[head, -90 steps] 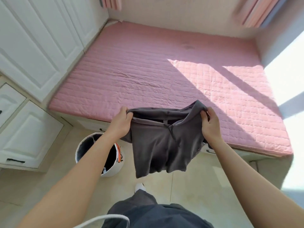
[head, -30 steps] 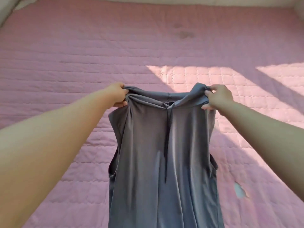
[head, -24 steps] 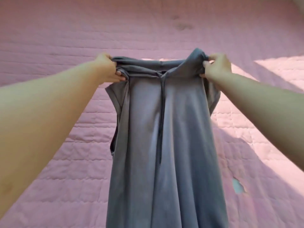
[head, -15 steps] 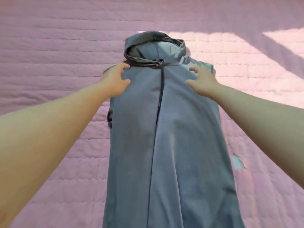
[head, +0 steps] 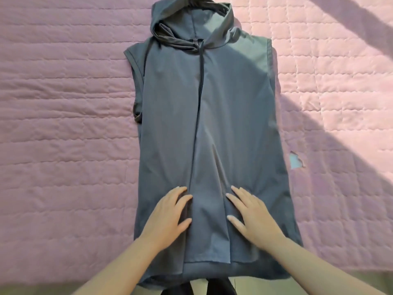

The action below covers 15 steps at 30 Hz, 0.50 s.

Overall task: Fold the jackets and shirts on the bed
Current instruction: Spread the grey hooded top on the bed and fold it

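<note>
Left hand (head: 168, 216) and right hand (head: 253, 218) flat, unclenched, on jacket (head: 223, 113) near hem; pink bed (head: 63, 124) either side.

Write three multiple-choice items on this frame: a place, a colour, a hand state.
1. The hood of the grey jacket lies: A) at the far end from the person; B) at the bed's near edge; C) tucked under the body.
2. The quilted bed cover is: A) white; B) pink; C) blue.
3. The left hand and right hand: A) grip the hood; B) hang off the bed; C) lie flat on the jacket's lower front.
Answers: 1 A, the hood sits at the top of the view; 2 B, pink quilting surrounds the jacket; 3 C, fingers are straight on either side of the zip.
</note>
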Motion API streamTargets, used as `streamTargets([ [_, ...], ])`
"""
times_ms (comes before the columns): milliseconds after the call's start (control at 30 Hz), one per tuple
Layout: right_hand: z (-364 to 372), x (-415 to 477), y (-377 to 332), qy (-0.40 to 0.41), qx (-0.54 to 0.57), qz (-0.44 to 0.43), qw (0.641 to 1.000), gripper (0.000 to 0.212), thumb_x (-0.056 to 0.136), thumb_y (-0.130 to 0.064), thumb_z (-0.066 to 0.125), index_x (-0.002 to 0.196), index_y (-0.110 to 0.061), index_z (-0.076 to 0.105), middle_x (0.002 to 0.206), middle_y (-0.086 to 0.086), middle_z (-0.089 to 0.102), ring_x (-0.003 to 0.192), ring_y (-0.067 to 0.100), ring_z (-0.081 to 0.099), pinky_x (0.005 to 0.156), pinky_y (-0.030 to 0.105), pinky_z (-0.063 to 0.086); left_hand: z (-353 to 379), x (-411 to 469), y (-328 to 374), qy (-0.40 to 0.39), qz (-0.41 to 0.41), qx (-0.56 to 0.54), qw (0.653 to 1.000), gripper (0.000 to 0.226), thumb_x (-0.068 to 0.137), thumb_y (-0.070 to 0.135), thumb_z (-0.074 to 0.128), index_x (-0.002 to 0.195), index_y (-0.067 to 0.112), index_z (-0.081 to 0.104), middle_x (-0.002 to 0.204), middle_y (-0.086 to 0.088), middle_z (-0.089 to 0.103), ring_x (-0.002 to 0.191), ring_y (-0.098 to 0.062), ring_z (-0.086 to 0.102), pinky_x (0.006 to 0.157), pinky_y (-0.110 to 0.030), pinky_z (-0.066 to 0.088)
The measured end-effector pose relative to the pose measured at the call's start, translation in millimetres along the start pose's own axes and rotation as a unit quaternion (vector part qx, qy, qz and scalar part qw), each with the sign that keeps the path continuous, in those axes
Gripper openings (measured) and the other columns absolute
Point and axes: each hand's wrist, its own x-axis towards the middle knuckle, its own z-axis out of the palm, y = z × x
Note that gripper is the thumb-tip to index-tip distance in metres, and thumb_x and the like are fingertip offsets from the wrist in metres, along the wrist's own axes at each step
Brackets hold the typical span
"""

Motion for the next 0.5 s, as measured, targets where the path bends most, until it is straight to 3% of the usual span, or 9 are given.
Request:
streamTargets([
  [133, 21, -50, 2, -0.069, -0.043, -0.024, 0.996, 0.089, 0.074, -0.079, 0.043, 0.147, -0.029, 0.035, 0.157, -0.004, 0.028, 0.143, 0.019, 0.030, 0.112, 0.036, 0.021, 30, -50, 11, -0.033, 0.004, 0.020, 0.999, 0.077, 0.079, 0.061, 0.062, 0.144, 0.028, 0.038, 0.155, 0.006, 0.025, 0.145, -0.015, 0.019, 0.118, -0.035, 0.019],
  [233, 31, -75, 8, -0.109, -0.074, -0.059, 0.989, 0.103, 0.065, -0.076, 0.052, 0.152, -0.036, 0.017, 0.161, -0.004, 0.010, 0.147, 0.018, 0.012, 0.114, 0.036, 0.011, 48, -82, 12, -0.077, 0.020, 0.063, 0.995, 0.098, 0.068, 0.065, 0.068, 0.149, 0.031, 0.025, 0.157, 0.007, 0.016, 0.147, -0.015, 0.011, 0.121, -0.036, 0.008],
  [300, 31, -86, 11, -0.092, -0.081, -0.057, 0.991, 0.100, 0.063, -0.058, 0.071, 0.149, -0.035, 0.027, 0.159, -0.002, 0.022, 0.144, 0.019, 0.023, 0.111, 0.035, 0.022, 52, -97, 11, -0.078, 0.021, 0.092, 0.992, 0.106, 0.059, 0.056, 0.081, 0.148, 0.030, 0.028, 0.154, 0.003, 0.023, 0.144, -0.019, 0.021, 0.119, -0.038, 0.015],
  [367, 31, -94, 18, -0.032, -0.095, -0.044, 0.994, 0.087, 0.057, -0.030, 0.084, 0.137, -0.028, 0.048, 0.147, 0.001, 0.045, 0.132, 0.022, 0.046, 0.099, 0.036, 0.043, 55, -105, 7, -0.037, 0.004, 0.093, 0.995, 0.106, 0.053, 0.043, 0.090, 0.144, 0.027, 0.036, 0.147, -0.002, 0.034, 0.135, -0.022, 0.035, 0.111, -0.040, 0.032],
  [433, 31, -97, 30, 0.031, -0.095, -0.041, 0.994, 0.069, 0.058, -0.011, 0.079, 0.123, -0.021, 0.060, 0.130, 0.004, 0.057, 0.116, 0.026, 0.058, 0.082, 0.038, 0.052, 54, -111, 4, 0.018, -0.023, 0.082, 0.996, 0.098, 0.056, 0.031, 0.092, 0.141, 0.023, 0.043, 0.141, -0.005, 0.039, 0.124, -0.024, 0.045, 0.101, -0.040, 0.045],
  [500, 29, -95, 42, 0.079, -0.114, -0.051, 0.989, 0.042, 0.066, -0.005, 0.064, 0.107, -0.017, 0.062, 0.111, 0.006, 0.060, 0.098, 0.030, 0.061, 0.069, 0.039, 0.052, 52, -117, 1, 0.063, -0.056, 0.074, 0.994, 0.087, 0.064, 0.015, 0.087, 0.140, 0.020, 0.046, 0.138, -0.008, 0.040, 0.116, -0.027, 0.051, 0.092, -0.041, 0.051],
])
